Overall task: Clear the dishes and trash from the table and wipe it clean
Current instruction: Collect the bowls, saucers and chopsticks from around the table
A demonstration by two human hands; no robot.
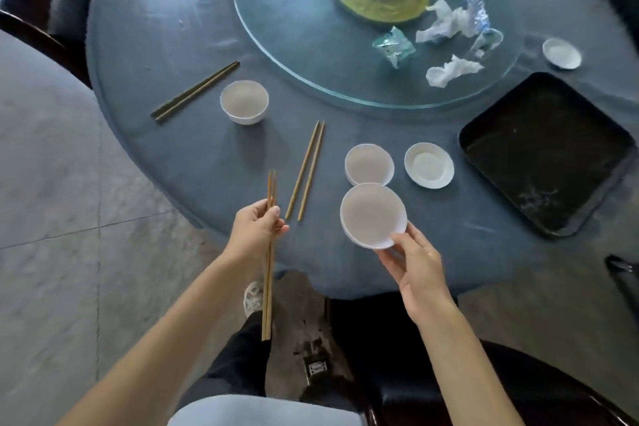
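Observation:
My left hand (257,228) grips a pair of wooden chopsticks (269,273) near the table's front edge, their long ends hanging down past my wrist. My right hand (413,264) holds a white bowl (372,214) by its near rim, lifted above the blue table (173,135). Just beyond it sits a second white bowl (369,164), with a small white saucer (428,165) to its right. A black tray (543,152) lies at the right. Another chopstick pair (306,171) lies left of the bowls.
A third bowl (244,101) and dark chopsticks (195,92) lie at the left. The glass turntable (294,31) carries crumpled tissues (449,71), a wrapper (394,45) and a plastic bottle (479,10). A small saucer (562,53) sits far right. Dark chairs (449,373) stand around the table.

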